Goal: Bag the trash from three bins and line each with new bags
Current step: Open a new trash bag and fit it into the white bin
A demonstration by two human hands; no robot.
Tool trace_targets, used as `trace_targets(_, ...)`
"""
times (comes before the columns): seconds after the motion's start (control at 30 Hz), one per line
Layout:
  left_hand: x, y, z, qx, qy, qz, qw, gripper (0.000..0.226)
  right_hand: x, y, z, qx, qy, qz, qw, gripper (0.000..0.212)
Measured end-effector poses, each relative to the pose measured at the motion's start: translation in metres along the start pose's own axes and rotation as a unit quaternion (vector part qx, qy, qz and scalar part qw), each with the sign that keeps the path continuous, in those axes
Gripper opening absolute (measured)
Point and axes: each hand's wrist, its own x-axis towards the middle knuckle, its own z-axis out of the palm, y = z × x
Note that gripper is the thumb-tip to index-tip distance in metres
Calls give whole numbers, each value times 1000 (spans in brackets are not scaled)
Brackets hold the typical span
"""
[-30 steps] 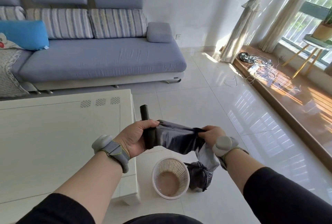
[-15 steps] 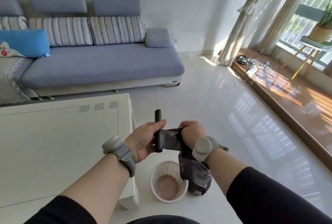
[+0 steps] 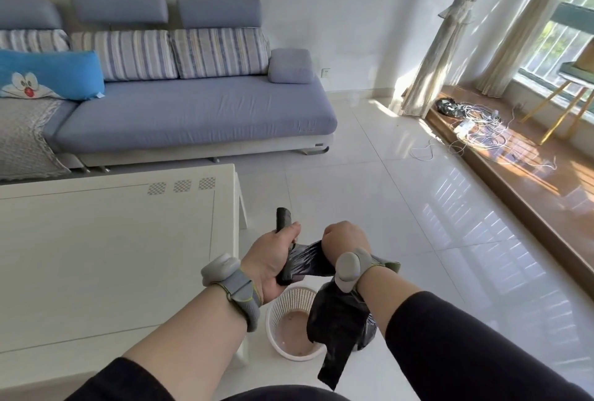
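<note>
My left hand (image 3: 271, 259) grips a black roll of trash bags (image 3: 284, 220), its top end sticking up above my fist. My right hand (image 3: 344, 243) is closed on a black bag (image 3: 334, 326) pulled from the roll. The plastic is stretched taut between both fists, and the rest of the bag hangs down below my right wrist. A white lattice bin (image 3: 291, 326) stands on the floor under my hands, unlined, its brown bottom showing. A filled black trash bag (image 3: 368, 333) sits on the floor just right of the bin, mostly hidden by the hanging bag.
A white coffee table (image 3: 106, 256) fills the left, its corner next to the bin. Behind it stands a blue sofa (image 3: 193, 111) with cushions. A raised wooden ledge (image 3: 530, 182) with tangled cables runs under the window on the right. Glossy tiled floor lies between.
My hands came closer together, then pulled the bag tight between them. The loose part of the bag now hangs lower under my right wrist.
</note>
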Motion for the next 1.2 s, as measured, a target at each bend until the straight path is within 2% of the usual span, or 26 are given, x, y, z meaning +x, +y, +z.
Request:
trace_targets(0.17, 4, -12, 8, -11, 8, 20, 1000, 31, 4, 2, 2, -81, -11, -21, 996, 31)
trace_targets(0.3, 0, -21, 14, -16, 28, 35, 999, 31, 11, 2, 10, -77, -38, -16, 996, 27)
trace_targets(0.4, -11, -17, 17, -20, 18, 58, 998, 35, 5, 30, 5, -122, -94, 6, 988, 19)
trace_targets(0.47, -9, -10, 11, -7, 43, 93, 995, 34, 0, 52, 0, -171, -128, 33, 976, 9)
trace_targets(0.53, -2, -9, 3, -3, 65, 100, 993, 33, 3, 63, 2, -173, -132, 46, 975, 16)
trace_targets(0.7, 17, -23, -15, -32, 70, 34, 996, 33, 21, 40, 16, 0, -90, 73, 993, 28)
trace_targets(0.8, 31, -30, -37, -33, 73, -9, 997, 26, 26, 31, 21, 130, -87, 101, 983, 31)
trace_targets(0.87, 47, -34, -60, -12, 101, -28, 994, 21, 31, 20, 32, 189, -94, 100, 972, 31)
trace_targets(1.0, 82, -42, -116, 18, 151, -84, 985, 22, 40, -8, 65, 242, -89, 112, 960, 23)
trace_targets(1.1, 112, -57, -165, 18, 200, -134, 971, 14, 49, -27, 83, 271, -83, 136, 949, 18)
trace_targets(1.2, 146, -67, -218, 23, 210, -183, 960, 5, 70, -45, 118, 278, -63, 177, 942, 12)
